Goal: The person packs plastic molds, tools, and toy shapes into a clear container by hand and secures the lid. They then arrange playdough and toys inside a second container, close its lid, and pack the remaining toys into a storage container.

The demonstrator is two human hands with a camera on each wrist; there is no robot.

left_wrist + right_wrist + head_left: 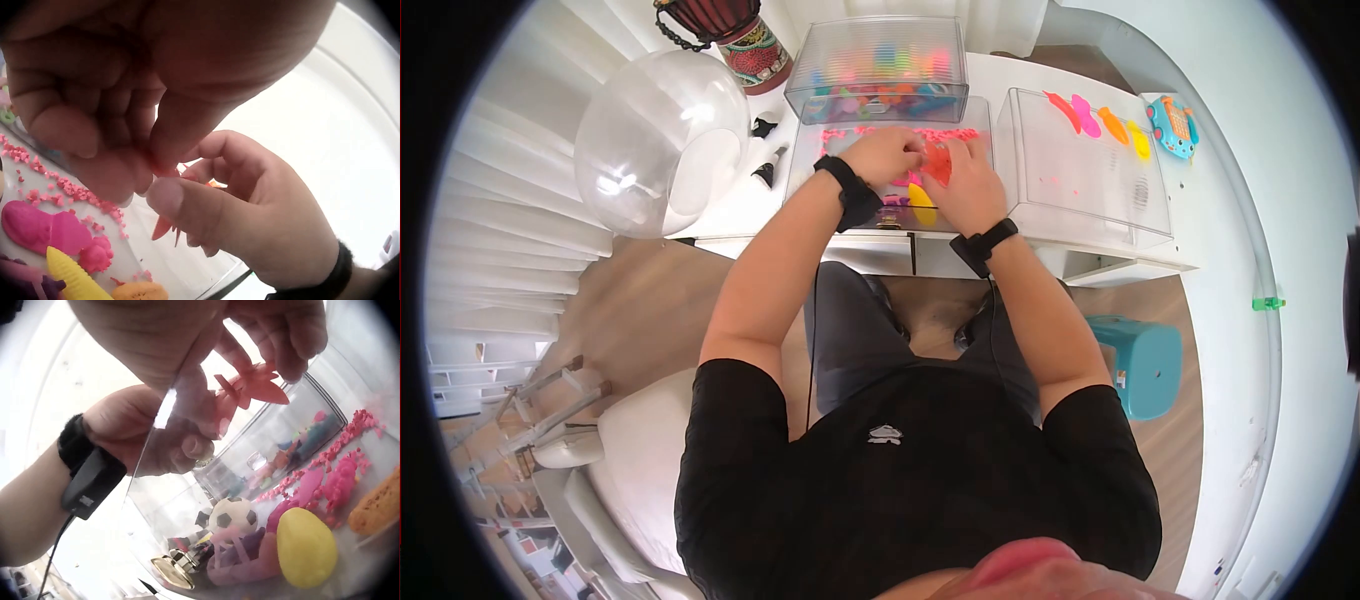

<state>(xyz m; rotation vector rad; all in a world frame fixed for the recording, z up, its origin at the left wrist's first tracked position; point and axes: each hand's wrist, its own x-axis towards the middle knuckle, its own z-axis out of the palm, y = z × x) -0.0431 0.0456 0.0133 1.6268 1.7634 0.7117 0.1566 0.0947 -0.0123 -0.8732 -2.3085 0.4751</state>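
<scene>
Both hands meet over an open clear box (pixel 800 172). A coral-red piece with pointed lobes (pixel 265 386) is between them, its nearer part hidden by fingers. My left hand (pixel 880 155) pinches one end of it between thumb and fingers. My right hand (pixel 972 188) grips it from the other side, thumb (pixel 167 197) close to the left fingertips. Below lie a yellow egg-shaped piece (pixel 306 548), magenta pieces (pixel 47 228), an orange piece (pixel 140 291) and a black-and-white ball (pixel 232 515). Small coral-pink bits (pixel 69 187) line the box's far side.
Behind stands a clear box of colourful pieces (pixel 875 70). A clear lid-like box (pixel 1090 190) is at the right, with flat coloured pieces (pixel 1112 124) and a blue toy phone (pixel 1173 127) beyond. Left are a transparent globe (pixel 640 145) and a drum (pixel 750 55).
</scene>
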